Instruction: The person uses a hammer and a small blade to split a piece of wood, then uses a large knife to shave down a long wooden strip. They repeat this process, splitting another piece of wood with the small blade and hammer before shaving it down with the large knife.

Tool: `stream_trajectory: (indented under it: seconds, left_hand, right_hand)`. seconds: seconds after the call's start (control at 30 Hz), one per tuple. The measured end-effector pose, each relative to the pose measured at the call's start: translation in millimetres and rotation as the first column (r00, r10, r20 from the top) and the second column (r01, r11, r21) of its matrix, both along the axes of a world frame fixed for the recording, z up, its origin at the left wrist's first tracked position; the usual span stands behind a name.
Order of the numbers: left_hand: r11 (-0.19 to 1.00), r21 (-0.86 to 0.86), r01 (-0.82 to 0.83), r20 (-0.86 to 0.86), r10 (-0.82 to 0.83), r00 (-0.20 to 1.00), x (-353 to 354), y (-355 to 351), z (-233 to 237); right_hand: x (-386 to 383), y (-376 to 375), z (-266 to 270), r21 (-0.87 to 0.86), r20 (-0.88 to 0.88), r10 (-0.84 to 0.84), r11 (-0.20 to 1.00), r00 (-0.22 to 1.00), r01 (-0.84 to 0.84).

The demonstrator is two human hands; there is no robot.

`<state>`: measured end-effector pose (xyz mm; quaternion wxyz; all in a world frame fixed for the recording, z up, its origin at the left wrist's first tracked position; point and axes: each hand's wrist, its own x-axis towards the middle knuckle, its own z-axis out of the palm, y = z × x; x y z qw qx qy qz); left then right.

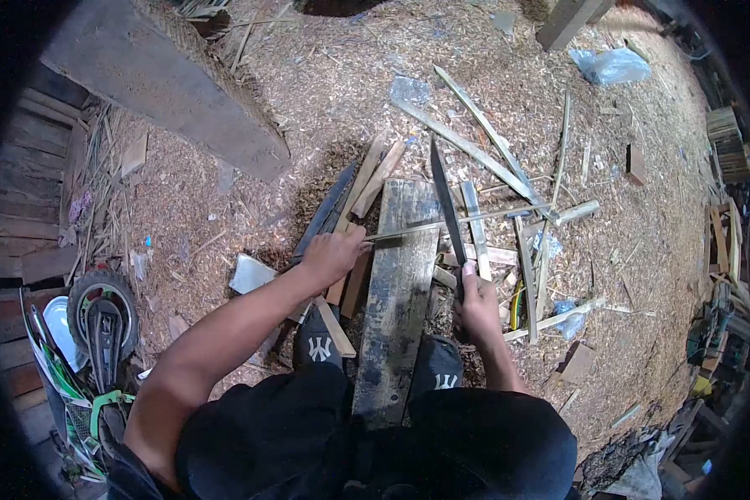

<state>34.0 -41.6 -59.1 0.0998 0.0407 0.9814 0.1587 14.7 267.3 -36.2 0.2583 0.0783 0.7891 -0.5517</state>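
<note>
My left hand (333, 257) is closed on the near end of a thin wooden strip (408, 230), which lies across a worn plank (398, 292) and reaches out to the right. My right hand (479, 304) is wrapped round the handle of a long dark-bladed knife (448, 196). The blade points away from me, over the right edge of the plank, and crosses the strip; whether they touch I cannot tell. The plank runs forward from between my legs. Short wooden pieces (379, 179) lie just beyond my left hand.
Several long strips (483, 150) are scattered on the chip-covered ground (342, 92) at the right. A thick beam (175, 92) slants in at the upper left. A wheeled object (102, 317) stands at the left. Plastic bags (612, 67) lie at the upper right.
</note>
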Motion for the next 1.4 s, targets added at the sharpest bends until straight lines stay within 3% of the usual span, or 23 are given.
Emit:
stream_trajectory:
  seconds: [0.13, 0.2, 0.27, 0.3, 0.33, 0.37, 0.53, 0.6, 0.63, 0.73, 0.77, 0.83, 0.87, 0.93, 1.0, 1.07, 1.1, 1.13, 1.2, 1.23, 1.27, 1.33, 1.4]
  left_hand:
    - [1.0, 0.024, 0.01, -0.011, -0.01, 1.0, 2, 2, 2]
    - [1.0, -0.006, 0.017, 0.042, -0.016, 0.999, 0, 2, 3]
    - [1.0, -0.01, 0.022, 0.041, -0.021, 0.999, -2, 2, 3]
    - [1.0, -0.018, 0.024, 0.042, -0.024, 0.999, -2, 1, 3]
    - [1.0, -0.02, 0.025, 0.041, -0.024, 0.999, -1, 1, 3]
    - [0.999, -0.031, 0.015, 0.056, -0.013, 0.998, -1, 2, 4]
    - [0.998, -0.009, -0.058, 0.148, 0.059, 0.987, 5, 4, 1]
    - [0.998, -0.048, -0.028, 0.186, 0.036, 0.982, 5, -1, -10]
    - [0.999, -0.046, -0.028, 0.188, 0.036, 0.981, 5, 2, -1]
    - [0.999, 0.011, -0.053, 0.109, 0.051, 0.993, 4, 8, 12]
    - [0.999, -0.017, -0.038, 0.099, 0.039, 0.994, 3, 8, 9]
    - [0.999, -0.045, -0.018, 0.092, 0.022, 0.995, 4, 7, 8]
    - [0.999, -0.051, -0.019, 0.121, 0.025, 0.992, 3, 8, 8]
    - [0.998, -0.054, -0.021, 0.138, 0.028, 0.99, -1, 8, 8]
    - [1.0, -0.023, -0.007, 0.048, 0.008, 0.999, 2, 6, 7]
    - [0.999, -0.03, -0.014, 0.045, 0.015, 0.999, 4, 7, 4]
    - [0.999, -0.032, -0.028, 0.044, 0.029, 0.999, 5, 6, 3]
    - [0.999, -0.032, -0.028, 0.046, 0.03, 0.999, 4, 6, 2]
    - [0.999, -0.042, -0.023, 0.039, 0.025, 0.999, 2, 6, 1]
    - [0.999, -0.037, -0.026, 0.041, 0.027, 0.999, 2, 7, 3]
    - [0.999, -0.027, -0.024, 0.05, 0.025, 0.998, 1, 7, 5]
    - [1.0, -0.019, -0.013, 0.07, 0.015, 0.997, 3, 8, 7]
    - [0.999, -0.025, -0.022, 0.089, 0.024, 0.996, 1, 7, 10]
  right_hand:
    - [3, 1, 1, -0.223, 0.193, -0.062, 0.969, 0.979, 0.105]
    - [0, 0, 2, -0.349, 0.514, -0.127, 0.873, 0.848, 0.342]
    - [1, 9, -20, -0.373, 0.464, -0.118, 0.873, 0.878, 0.315]
    - [-1, 7, -13, -0.157, 0.212, -0.079, 0.981, 0.974, 0.114]
    - [-2, 4, -7, 0.118, -0.031, 0.038, 0.992, 0.999, -0.034]
    - [0, 0, 1, 0.226, -0.294, 0.089, 0.974, 0.952, -0.021]
    - [6, 1, 1, 0.093, -0.207, -0.012, 0.995, 0.978, 0.032]
    - [9, 4, 15, -0.186, -0.246, -0.19, 0.972, 0.95, 0.146]
    - [8, 7, 29, -0.149, -0.392, -0.138, 0.985, 0.91, 0.085]
    - [5, 17, 33, -0.383, -0.482, -0.233, 0.923, 0.845, 0.036]
    - [7, 17, 27, -0.382, -0.481, -0.235, 0.923, 0.845, 0.039]
    - [14, 14, -1, -0.111, -0.396, -0.112, 0.991, 0.911, 0.074]
    - [19, 6, -38, 0.223, -0.706, 0.106, 0.972, 0.7, 0.078]
    - [10, -7, -30, 0.341, -0.274, 0.106, 0.94, 0.956, -0.007]
    - [4, -6, -16, 0.327, -0.164, 0.105, 0.944, 0.981, -0.047]
    - [-5, 4, -6, 0.131, 0.089, 0.013, 0.991, 0.996, -0.025]
    - [-12, 16, -18, -0.107, 0.28, -0.058, 0.99, 0.958, 0.091]
    - [-15, 16, 28, -0.533, 0.549, 0.05, 0.789, 0.834, 0.304]
    - [-18, 8, 52, -0.358, 0.138, -0.133, 0.917, 0.981, 0.175]
    - [-19, 6, 62, -0.246, -0.06, -0.196, 0.953, 0.979, 0.176]
    - [-19, 1, 68, -0.321, -0.303, -0.265, 0.933, 0.916, 0.164]
    - [-19, 11, 45, -0.397, -0.573, -0.188, 0.915, 0.798, -0.07]
    - [-1, 9, -6, 0.016, -0.697, -0.009, 0.999, 0.717, 0.028]
